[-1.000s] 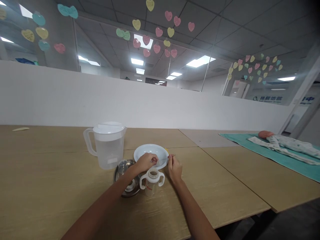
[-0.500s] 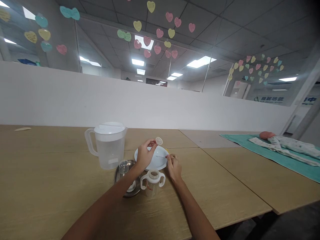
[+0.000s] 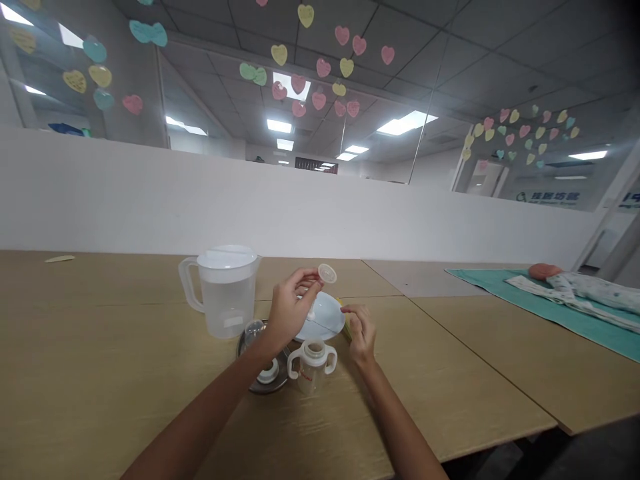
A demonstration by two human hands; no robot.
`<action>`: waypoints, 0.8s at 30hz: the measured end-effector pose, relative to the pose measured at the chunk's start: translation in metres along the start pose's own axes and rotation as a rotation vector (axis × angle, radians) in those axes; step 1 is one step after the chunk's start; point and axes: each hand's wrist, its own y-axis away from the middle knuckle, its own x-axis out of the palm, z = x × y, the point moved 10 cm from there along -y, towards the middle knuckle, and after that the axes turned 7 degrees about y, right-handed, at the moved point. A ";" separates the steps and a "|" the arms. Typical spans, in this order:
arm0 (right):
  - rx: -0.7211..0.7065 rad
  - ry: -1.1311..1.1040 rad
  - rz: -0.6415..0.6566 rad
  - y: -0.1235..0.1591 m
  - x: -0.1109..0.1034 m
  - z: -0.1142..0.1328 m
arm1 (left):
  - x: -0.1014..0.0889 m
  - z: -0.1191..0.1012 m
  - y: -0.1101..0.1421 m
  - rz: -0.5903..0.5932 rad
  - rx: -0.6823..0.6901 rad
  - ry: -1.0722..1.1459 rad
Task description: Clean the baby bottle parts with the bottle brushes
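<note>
My left hand (image 3: 293,303) pinches a round translucent disc (image 3: 327,273) by its edge, raised above a white bowl (image 3: 334,308). A thin line, perhaps a slim stick, shows across the bowl, and a small white piece sits partly behind my left hand. To the right of the bowl, my right hand (image 3: 361,332) has its thumb and index finger apart, with nothing visible between them. Below the bowl a clear baby bottle (image 3: 311,379) with two white handles stands upright, uncapped. My left forearm partly covers a round metal tray (image 3: 283,381) holding a white ring (image 3: 268,373) and a clear cap (image 3: 253,329).
A lidded, translucent pitcher (image 3: 227,300) stands at the left behind the tray. Something yellow (image 3: 347,327) lies beside the bowl. On a green mat (image 3: 500,283) at the right lies a doll in patterned clothes (image 3: 595,290). A white wall (image 3: 300,213) backs the table.
My right hand has drawn slightly away and its pinch on the thin stick has opened. The stick's line now lies lower across the bowl. My left hand still holds the disc, turned a little.
</note>
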 end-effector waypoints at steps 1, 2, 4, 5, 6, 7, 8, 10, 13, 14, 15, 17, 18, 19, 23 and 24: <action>-0.105 -0.009 0.012 0.000 -0.002 0.020 | -0.001 -0.001 0.000 0.000 0.001 0.000; -0.199 -0.011 0.042 0.002 -0.001 0.038 | -0.001 -0.002 0.000 0.003 0.001 0.005; -0.337 -0.013 0.131 0.009 0.008 0.065 | -0.002 -0.004 -0.001 0.011 -0.004 0.020; -0.386 -0.007 0.183 0.014 0.014 0.075 | -0.002 -0.004 -0.002 0.016 -0.009 0.026; -0.424 -0.002 0.223 0.019 0.021 0.083 | -0.001 -0.005 -0.002 0.019 -0.015 0.029; -0.449 0.006 0.254 0.023 0.027 0.089 | -0.001 -0.005 -0.002 0.022 -0.022 0.029; -0.461 0.016 0.268 0.026 0.031 0.093 | 0.000 -0.006 -0.002 0.026 -0.029 0.030; -0.448 0.053 0.283 0.029 0.039 0.096 | 0.003 -0.006 -0.001 0.045 -0.044 0.026; -0.397 0.112 0.252 0.029 0.042 0.093 | 0.011 -0.006 0.001 0.107 -0.066 -0.010; -0.382 0.120 0.237 0.029 0.042 0.092 | 0.014 -0.006 0.001 0.133 -0.072 -0.030; -0.368 0.121 0.226 0.029 0.042 0.090 | 0.016 -0.005 0.002 0.160 -0.078 -0.052; -0.343 0.107 0.219 0.029 0.042 0.086 | 0.021 -0.005 0.004 0.222 -0.087 -0.101; -0.333 0.097 0.218 0.029 0.043 0.084 | 0.023 -0.005 0.004 0.253 -0.094 -0.129; -0.326 0.088 0.217 0.028 0.043 0.083 | 0.025 -0.004 0.005 0.280 -0.102 -0.156; -0.323 0.080 0.212 0.027 0.042 0.080 | 0.031 -0.002 0.009 0.357 -0.135 -0.243; -0.322 0.083 0.214 0.026 0.042 0.079 | 0.032 -0.002 0.010 0.364 -0.131 -0.262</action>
